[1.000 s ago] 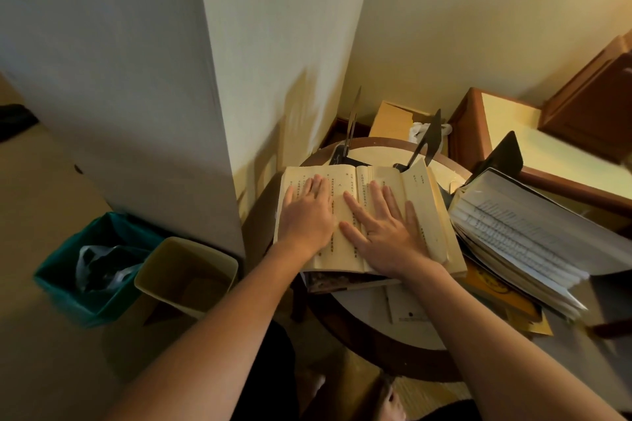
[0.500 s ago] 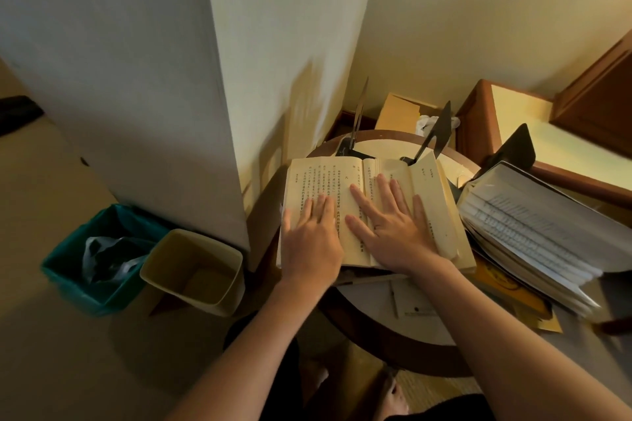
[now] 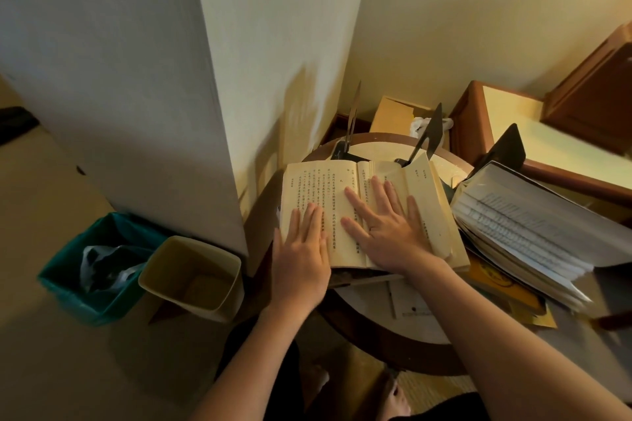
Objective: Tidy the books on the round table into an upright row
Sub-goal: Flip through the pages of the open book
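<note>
An open book [image 3: 342, 202] lies flat on the round table [image 3: 383, 338], just in front of two black bookends [image 3: 422, 137]. Since a moment ago the left hand [image 3: 301, 256] has slid back to the book's near left corner, fingers flat and together, gripping nothing. The right hand [image 3: 390, 225] stays spread, palm pressed on the book's middle pages. Right of the book, a leaning stack of books [image 3: 526, 232] is unchanged.

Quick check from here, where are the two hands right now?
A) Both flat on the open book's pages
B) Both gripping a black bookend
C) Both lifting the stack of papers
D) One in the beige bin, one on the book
A: the left hand and right hand lie palm down with fingers spread on the open book, gripping nothing.
</note>
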Demonstrator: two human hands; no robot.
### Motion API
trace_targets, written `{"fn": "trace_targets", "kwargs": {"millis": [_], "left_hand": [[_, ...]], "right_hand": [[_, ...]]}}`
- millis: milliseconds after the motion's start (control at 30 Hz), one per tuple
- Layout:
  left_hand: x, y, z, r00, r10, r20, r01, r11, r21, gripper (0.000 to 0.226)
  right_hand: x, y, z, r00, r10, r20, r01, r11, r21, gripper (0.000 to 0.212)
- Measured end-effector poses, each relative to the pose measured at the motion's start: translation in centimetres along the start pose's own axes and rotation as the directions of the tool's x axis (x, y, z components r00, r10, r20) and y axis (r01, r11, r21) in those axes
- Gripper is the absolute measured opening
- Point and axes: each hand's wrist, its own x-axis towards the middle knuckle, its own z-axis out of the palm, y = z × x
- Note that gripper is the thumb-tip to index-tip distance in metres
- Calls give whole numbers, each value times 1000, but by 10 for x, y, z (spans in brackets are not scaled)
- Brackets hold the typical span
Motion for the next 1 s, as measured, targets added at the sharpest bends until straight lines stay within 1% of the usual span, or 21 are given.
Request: {"fn": "trace_targets", "kwargs": {"millis": [133,267,367,400,467,567,600,667,733,800,867,933,1000], "left_hand": [[-21,-2,1,998,-25,57,27,999,-32,56],[6,-7,-4,993,-26,115,27,1000,-10,56],[29,-10,-14,975,-60,213,86,990,-112,58],[33,-10,-17,972,-71,224,102,986,-132,59],[39,-11,-23,976,-97,193,130,978,-162,65],[43,-12,-35,976,-191,107,214,937,-276,79],[43,-12,-40,975,-204,92,223,927,-302,82],[44,-11,-50,982,-174,73,189,921,-340,83],[46,-8,-59,991,-122,49,132,913,-386,82],[49,-5,-65,996,-83,28,87,908,-411,83],[52,-1,-68,998,-63,17,65,912,-404,85],[55,3,-70,999,-51,17,54,925,-376,85],[57,5,-70,999,-45,9,45,938,-345,83]], "right_hand": [[0,0,0,1000,2,-8,-2,1000,-9,65],[0,0,0,1000,1,-9,-1,1000,-11,65],[0,-1,-1,1000,1,-1,-1,1000,-14,66],[0,-1,-1,1000,-1,5,1,1000,-12,66],[0,-2,-2,1000,-1,19,1,1000,2,67],[-3,-5,-12,999,-2,45,1,1000,21,67],[-6,-6,-17,999,-7,43,6,1000,21,66],[-14,-6,-28,1000,-23,3,23,1000,12,64],[-23,-6,-36,997,-16,-77,14,999,-31,65],[-31,-6,-42,986,38,-165,-46,998,-49,73],[-37,-5,-47,966,117,-232,-123,992,-11,81],[-42,-1,-53,940,213,-265,-195,976,92,85],[-45,6,-58,914,312,-260,-253,939,235,88]]}}
